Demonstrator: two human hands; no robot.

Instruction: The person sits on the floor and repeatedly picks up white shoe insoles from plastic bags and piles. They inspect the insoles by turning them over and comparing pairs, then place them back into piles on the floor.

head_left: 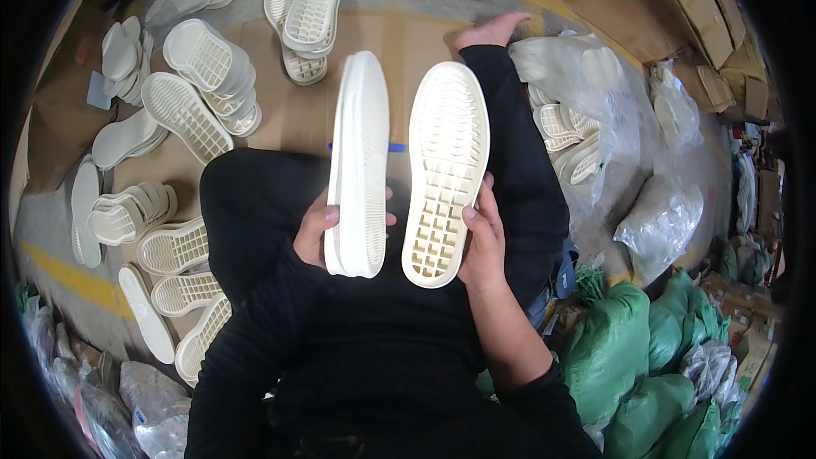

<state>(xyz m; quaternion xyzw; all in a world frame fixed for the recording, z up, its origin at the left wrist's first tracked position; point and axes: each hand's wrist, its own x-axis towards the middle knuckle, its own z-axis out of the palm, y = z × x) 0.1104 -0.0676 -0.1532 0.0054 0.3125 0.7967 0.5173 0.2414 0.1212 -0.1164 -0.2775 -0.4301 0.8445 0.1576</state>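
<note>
My left hand [313,232] grips a white shoe sole [364,161], its thumb on the near side and fingertips showing past the other edge. That sole is held upright and edge-on; a seam-like line runs down it, and I cannot tell whether it is one sole or two together. My right hand [484,238] is closed on the heel end of a cream shoe sole [448,144], whose ribbed and gridded hollow face points up at me. The two soles are side by side, apart. A thin blue object [396,148] lies behind the left one, mostly hidden.
Stacked and loose soles [208,64] lie to the left on cardboard [255,38], with another pair [312,8] ahead. Clear plastic bags of soles [578,132] are at the right. Green sacks [608,348] stand lower right, and cardboard boxes [671,0] at the far right.
</note>
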